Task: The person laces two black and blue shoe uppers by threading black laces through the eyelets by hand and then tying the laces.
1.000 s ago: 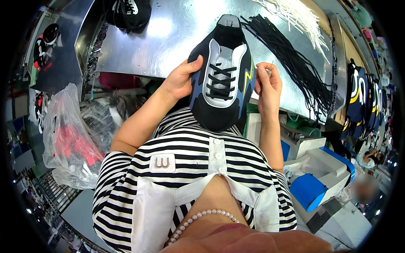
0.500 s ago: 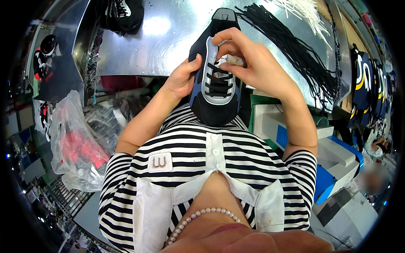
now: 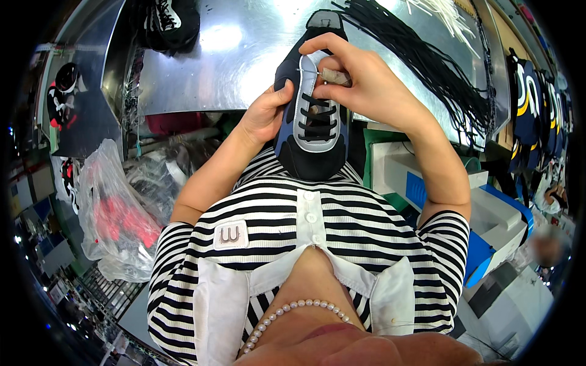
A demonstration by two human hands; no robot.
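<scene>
A black and navy sneaker (image 3: 310, 163) with a silver lace panel points its toe toward my body. My left hand (image 3: 268, 111) is closed on its left side, thumb on the upper. Black lace (image 3: 318, 122) crosses the lower part of the opening in several rows. In my right hand (image 3: 373, 85) is a thin metal hook with a pale wrapped handle (image 3: 337, 77), pinched between the fingers. Its thin shaft reaches left across the upper left of the silver panel. Whether lace is caught on its tip cannot be made out.
On the shiny metal table (image 3: 183, 85) lie a bundle of black laces (image 3: 421, 67) and white laces (image 3: 448, 15). Dark shoes (image 3: 171, 27) sit at the far left. A plastic bag (image 3: 116, 213) hangs left; a white and blue box (image 3: 488, 213) stands right.
My right hand has moved slightly away from me, up the shoe. The hook's shaft now shows across the left side of the silver panel. My left hand keeps its grip.
</scene>
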